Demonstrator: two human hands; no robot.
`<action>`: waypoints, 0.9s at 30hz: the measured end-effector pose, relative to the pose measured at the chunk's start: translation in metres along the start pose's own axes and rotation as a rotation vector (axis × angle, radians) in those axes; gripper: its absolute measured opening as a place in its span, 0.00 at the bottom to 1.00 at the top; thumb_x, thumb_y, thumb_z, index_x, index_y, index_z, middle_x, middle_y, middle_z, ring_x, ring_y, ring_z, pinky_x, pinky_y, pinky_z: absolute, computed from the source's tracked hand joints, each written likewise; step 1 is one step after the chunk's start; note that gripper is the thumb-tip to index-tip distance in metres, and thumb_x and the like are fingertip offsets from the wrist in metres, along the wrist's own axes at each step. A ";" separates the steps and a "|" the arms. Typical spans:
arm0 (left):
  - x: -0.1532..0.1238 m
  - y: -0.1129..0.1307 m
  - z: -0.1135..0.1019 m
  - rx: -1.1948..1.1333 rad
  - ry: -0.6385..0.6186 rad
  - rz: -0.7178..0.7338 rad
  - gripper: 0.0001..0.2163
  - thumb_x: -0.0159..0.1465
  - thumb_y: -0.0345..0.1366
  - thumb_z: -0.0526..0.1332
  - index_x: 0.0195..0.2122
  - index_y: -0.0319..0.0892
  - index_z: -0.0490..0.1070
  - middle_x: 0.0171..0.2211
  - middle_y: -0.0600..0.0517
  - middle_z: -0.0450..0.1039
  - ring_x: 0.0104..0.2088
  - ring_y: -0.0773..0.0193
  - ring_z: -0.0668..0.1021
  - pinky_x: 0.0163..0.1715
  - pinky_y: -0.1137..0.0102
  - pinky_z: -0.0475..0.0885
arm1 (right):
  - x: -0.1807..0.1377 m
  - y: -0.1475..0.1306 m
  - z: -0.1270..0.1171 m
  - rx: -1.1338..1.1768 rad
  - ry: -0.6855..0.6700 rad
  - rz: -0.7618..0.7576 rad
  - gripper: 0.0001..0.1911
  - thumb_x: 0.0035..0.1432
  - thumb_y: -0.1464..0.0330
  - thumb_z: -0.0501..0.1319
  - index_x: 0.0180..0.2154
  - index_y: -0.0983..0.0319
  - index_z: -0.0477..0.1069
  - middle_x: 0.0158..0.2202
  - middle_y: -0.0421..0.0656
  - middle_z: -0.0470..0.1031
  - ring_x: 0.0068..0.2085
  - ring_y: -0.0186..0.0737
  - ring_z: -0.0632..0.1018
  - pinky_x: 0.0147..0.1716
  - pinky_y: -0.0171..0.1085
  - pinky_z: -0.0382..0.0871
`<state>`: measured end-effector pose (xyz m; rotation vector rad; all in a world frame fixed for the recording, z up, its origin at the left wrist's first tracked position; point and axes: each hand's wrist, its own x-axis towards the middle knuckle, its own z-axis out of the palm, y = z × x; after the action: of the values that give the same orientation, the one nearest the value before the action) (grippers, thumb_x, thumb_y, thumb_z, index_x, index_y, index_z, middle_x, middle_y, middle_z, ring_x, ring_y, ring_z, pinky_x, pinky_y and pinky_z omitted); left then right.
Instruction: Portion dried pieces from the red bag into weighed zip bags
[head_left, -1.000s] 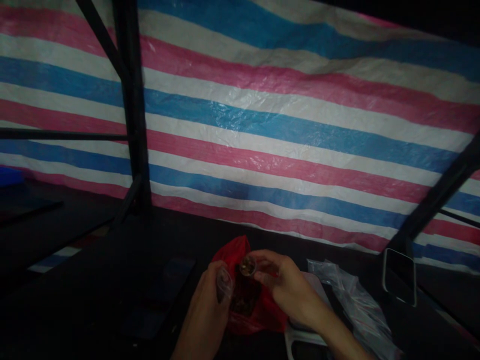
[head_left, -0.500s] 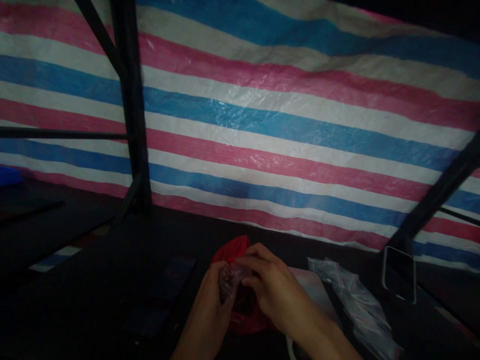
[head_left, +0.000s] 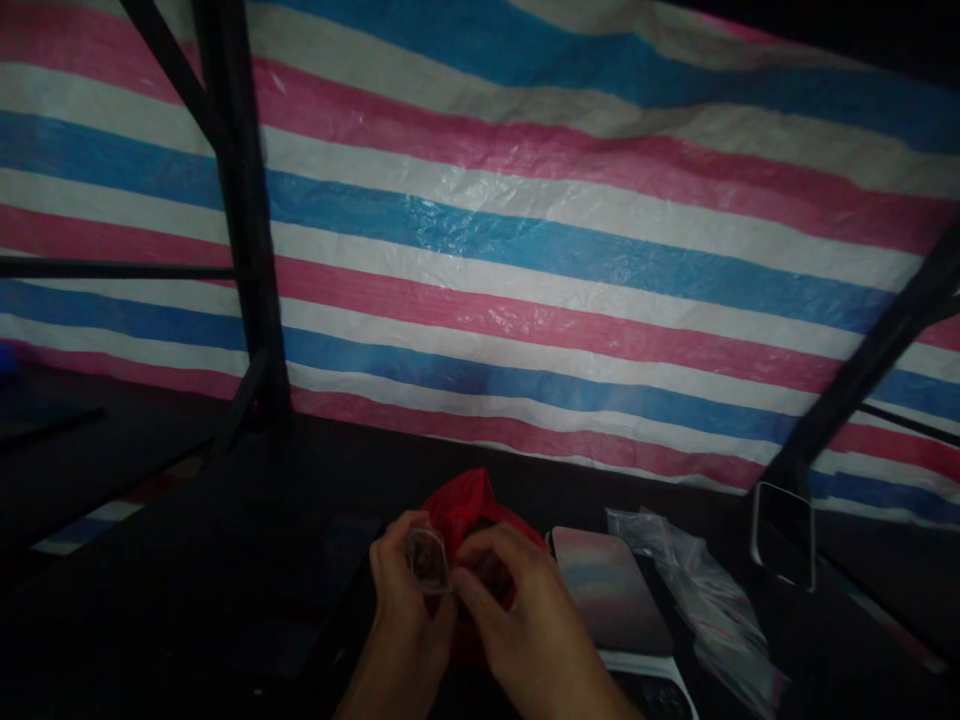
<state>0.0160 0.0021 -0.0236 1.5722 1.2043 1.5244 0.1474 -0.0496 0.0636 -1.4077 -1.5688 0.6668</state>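
Observation:
A small clear plastic bag [head_left: 427,560] is in my left hand [head_left: 401,610], its mouth spread into a round opening that faces me. The fingers of that hand curl around the bag. My right hand [head_left: 521,595] is closed in a pinch, thumb and forefinger meeting at the bag's right edge. Behind and below both hands lies a red plastic bag [head_left: 466,500], its top standing up in a peak. Dark contents show inside the red bag, too dim to make out.
Right of my hands is a small scale [head_left: 611,585] with a shiny flat plate and dark keys. Several clear zip bags [head_left: 709,590] lie beyond it, and a phone [head_left: 784,535] leans at the far right. Black frame posts [head_left: 244,220] stand before a striped sheet [head_left: 525,250].
The clear bag has gone from crumpled to open-mouthed. My hands have shifted left, and the right hand uncovers more of the scale. The view has turned slightly right.

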 end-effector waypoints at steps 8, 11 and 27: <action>0.002 0.012 0.010 -0.082 -0.017 0.006 0.32 0.63 0.45 0.68 0.65 0.47 0.59 0.61 0.41 0.67 0.60 0.46 0.78 0.57 0.50 0.78 | 0.002 0.003 -0.006 0.127 0.184 0.020 0.06 0.63 0.67 0.66 0.36 0.57 0.83 0.37 0.42 0.85 0.39 0.43 0.83 0.40 0.36 0.74; 0.000 0.026 0.014 -0.157 -0.115 -0.062 0.34 0.64 0.49 0.68 0.69 0.52 0.58 0.68 0.43 0.68 0.66 0.47 0.75 0.64 0.50 0.74 | 0.005 0.006 -0.021 0.248 0.273 0.025 0.11 0.64 0.58 0.66 0.39 0.58 0.83 0.36 0.44 0.85 0.38 0.44 0.84 0.39 0.37 0.75; 0.010 0.050 0.025 -0.480 -0.292 -0.377 0.31 0.60 0.58 0.69 0.58 0.43 0.77 0.55 0.43 0.84 0.54 0.46 0.86 0.53 0.59 0.83 | 0.003 0.022 -0.046 0.311 0.176 0.085 0.20 0.62 0.49 0.67 0.36 0.60 0.80 0.30 0.42 0.81 0.32 0.39 0.79 0.32 0.34 0.71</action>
<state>0.0487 -0.0042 0.0228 1.1241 0.8313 1.1770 0.1980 -0.0497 0.0663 -1.2663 -1.2154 0.7786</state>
